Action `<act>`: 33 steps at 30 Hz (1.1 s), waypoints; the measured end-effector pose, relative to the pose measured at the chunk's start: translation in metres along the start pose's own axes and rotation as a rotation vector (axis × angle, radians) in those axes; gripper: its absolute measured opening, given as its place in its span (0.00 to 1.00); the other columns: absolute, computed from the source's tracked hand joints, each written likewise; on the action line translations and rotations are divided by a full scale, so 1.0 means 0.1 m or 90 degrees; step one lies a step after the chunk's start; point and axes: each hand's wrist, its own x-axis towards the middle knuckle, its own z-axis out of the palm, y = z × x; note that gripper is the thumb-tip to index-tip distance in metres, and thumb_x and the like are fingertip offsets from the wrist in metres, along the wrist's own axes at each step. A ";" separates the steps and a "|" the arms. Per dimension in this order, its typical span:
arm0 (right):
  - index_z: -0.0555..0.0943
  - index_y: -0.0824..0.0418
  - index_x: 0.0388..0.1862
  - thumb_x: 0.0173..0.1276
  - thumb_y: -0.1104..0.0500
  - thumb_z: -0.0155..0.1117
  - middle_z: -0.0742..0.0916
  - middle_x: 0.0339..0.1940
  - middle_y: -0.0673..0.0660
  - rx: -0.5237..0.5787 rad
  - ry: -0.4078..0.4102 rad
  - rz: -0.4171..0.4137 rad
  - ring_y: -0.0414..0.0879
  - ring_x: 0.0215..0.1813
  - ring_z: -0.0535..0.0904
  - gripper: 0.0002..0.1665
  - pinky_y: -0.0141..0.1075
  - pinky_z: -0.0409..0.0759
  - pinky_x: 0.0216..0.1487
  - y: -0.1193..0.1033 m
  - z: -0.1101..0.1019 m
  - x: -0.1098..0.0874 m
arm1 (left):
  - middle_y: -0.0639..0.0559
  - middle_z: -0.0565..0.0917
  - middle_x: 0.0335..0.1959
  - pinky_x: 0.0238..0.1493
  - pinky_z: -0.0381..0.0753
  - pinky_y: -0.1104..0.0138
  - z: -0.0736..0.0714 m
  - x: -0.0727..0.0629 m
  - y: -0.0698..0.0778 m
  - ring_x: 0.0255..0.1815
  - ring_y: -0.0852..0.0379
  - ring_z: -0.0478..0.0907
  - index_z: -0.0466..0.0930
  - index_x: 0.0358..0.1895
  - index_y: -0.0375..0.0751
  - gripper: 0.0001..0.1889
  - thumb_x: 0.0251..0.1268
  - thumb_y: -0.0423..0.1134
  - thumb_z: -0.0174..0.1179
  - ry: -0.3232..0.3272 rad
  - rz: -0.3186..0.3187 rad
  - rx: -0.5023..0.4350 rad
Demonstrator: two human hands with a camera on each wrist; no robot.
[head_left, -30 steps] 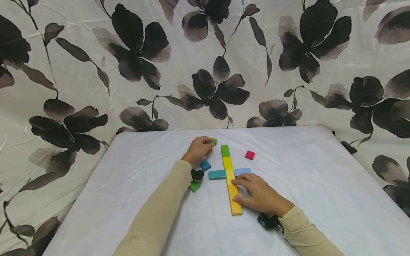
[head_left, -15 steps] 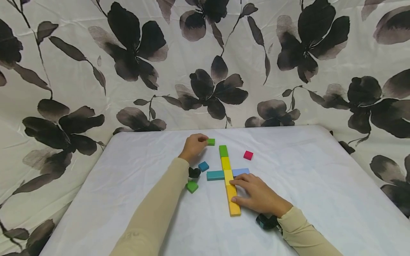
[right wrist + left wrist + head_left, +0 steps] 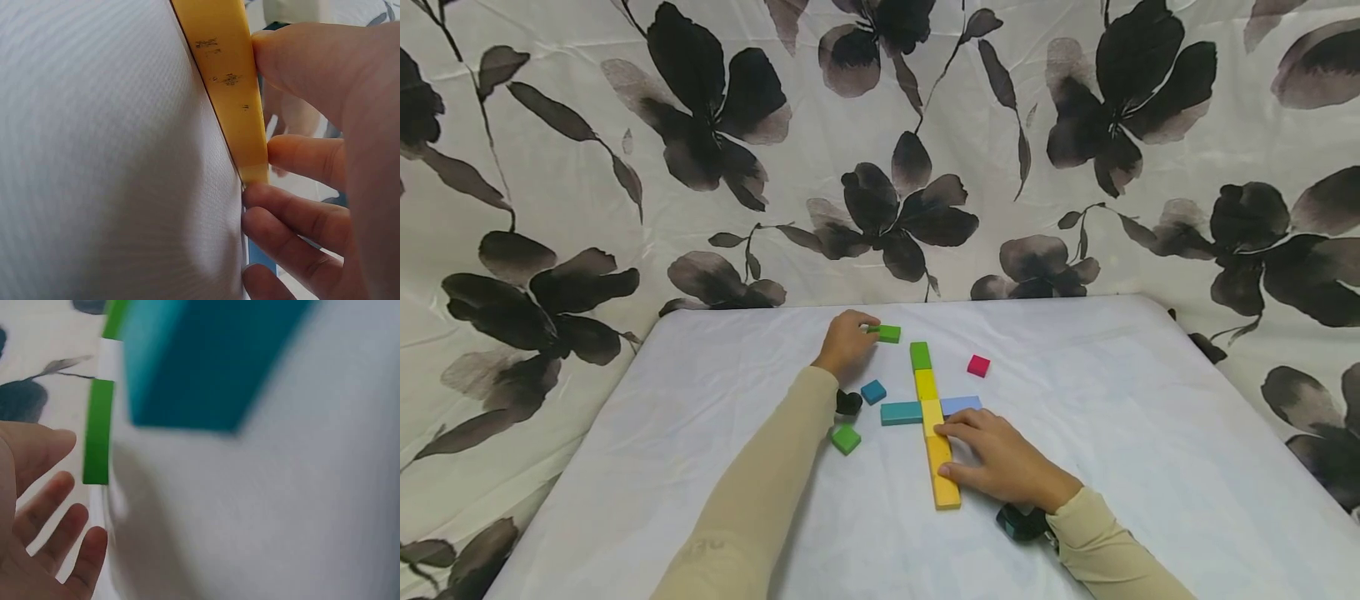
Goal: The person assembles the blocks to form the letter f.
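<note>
"What's furthest left on your side?"

"My left sleeve (image 3: pixel 748 487), slanting across the white cloth (image 3: pixel 1037 350), with a black device (image 3: pixel 849 403) at the wrist. The near green block (image 3: pixel 846 439) lies loose just beside them. My left hand (image 3: pixel 845 343) is loosely spread, gripping nothing, right by the far green block (image 3: pixel 889 334), which lies flat near the table's far edge. I can't tell whether a fingertip touches it."

"Anything in the way there?"

"A blue block (image 3: pixel 873 392) sits between that hand and the teal block (image 3: pixel 901 413). In the left wrist view a blurred blue-green shape also hides part of the cloth."

"And further right?"

"The teal block's right end meets a row running away from me: a green end block (image 3: pixel 920 356) furthest off, then a yellow block (image 3: pixel 927 385), a paler yellow block (image 3: pixel 932 417) and the orange bar (image 3: pixel 943 475) nearest me. Across from the teal block lies a pale blue block (image 3: pixel 961 405), just beyond my knuckles. A red block (image 3: pixel 978 366) sits apart, further back."

"Your other hand?"

"My right hand (image 3: pixel 1000 454) rests its thumb and fingertips along the row's right side, fingers relaxed, clasping nothing."
</note>
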 end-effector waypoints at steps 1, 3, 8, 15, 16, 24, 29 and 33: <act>0.79 0.50 0.66 0.68 0.34 0.64 0.78 0.62 0.50 0.000 0.000 0.001 0.49 0.63 0.72 0.34 0.51 0.72 0.63 0.00 0.00 0.00 | 0.48 0.79 0.60 0.68 0.68 0.55 0.00 0.01 0.00 0.66 0.49 0.70 0.85 0.57 0.44 0.15 0.69 0.35 0.61 -0.009 0.005 0.014; 0.79 0.50 0.67 0.68 0.34 0.64 0.78 0.62 0.49 0.001 -0.001 0.003 0.49 0.63 0.71 0.34 0.51 0.72 0.63 0.00 0.00 0.00 | 0.50 0.79 0.62 0.70 0.65 0.55 0.00 0.02 -0.01 0.69 0.50 0.69 0.83 0.59 0.45 0.16 0.70 0.36 0.60 -0.026 0.013 0.037; 0.79 0.49 0.67 0.68 0.33 0.63 0.78 0.62 0.49 0.005 -0.007 0.008 0.49 0.63 0.71 0.35 0.51 0.72 0.63 0.01 0.03 -0.01 | 0.51 0.77 0.65 0.71 0.64 0.54 0.01 -0.02 -0.02 0.71 0.50 0.67 0.80 0.63 0.45 0.18 0.72 0.38 0.58 -0.060 0.020 0.067; 0.79 0.49 0.66 0.68 0.32 0.62 0.78 0.62 0.48 -0.007 0.002 -0.002 0.48 0.63 0.71 0.35 0.50 0.73 0.63 0.01 0.03 0.00 | 0.50 0.78 0.64 0.71 0.64 0.53 -0.02 0.00 -0.02 0.70 0.49 0.68 0.83 0.60 0.45 0.16 0.72 0.37 0.59 -0.061 0.025 0.072; 0.79 0.49 0.66 0.68 0.32 0.62 0.78 0.62 0.49 -0.009 0.004 -0.004 0.48 0.63 0.72 0.35 0.50 0.73 0.62 0.01 0.03 0.00 | 0.50 0.78 0.63 0.71 0.64 0.53 -0.02 0.01 -0.02 0.70 0.49 0.67 0.83 0.59 0.46 0.16 0.72 0.37 0.59 -0.059 0.026 0.075; 0.79 0.49 0.66 0.68 0.31 0.61 0.78 0.62 0.49 -0.002 0.004 0.000 0.48 0.63 0.72 0.35 0.51 0.72 0.63 0.02 0.02 0.01 | 0.50 0.77 0.64 0.71 0.64 0.52 -0.03 0.02 0.03 0.70 0.49 0.67 0.84 0.58 0.47 0.14 0.72 0.37 0.60 -0.064 0.012 0.099; 0.79 0.49 0.66 0.68 0.31 0.61 0.78 0.62 0.49 -0.003 0.005 0.003 0.48 0.63 0.71 0.35 0.50 0.72 0.63 0.02 0.02 0.01 | 0.52 0.77 0.64 0.71 0.64 0.52 -0.03 0.02 0.06 0.70 0.49 0.67 0.85 0.57 0.48 0.14 0.71 0.37 0.61 -0.064 0.011 0.111; 0.79 0.49 0.66 0.67 0.32 0.62 0.78 0.62 0.49 -0.003 0.005 0.005 0.48 0.63 0.71 0.35 0.51 0.72 0.63 0.02 0.02 0.00 | 0.52 0.78 0.63 0.69 0.66 0.52 -0.04 0.02 0.07 0.69 0.50 0.69 0.85 0.57 0.49 0.14 0.71 0.37 0.61 -0.064 0.016 0.119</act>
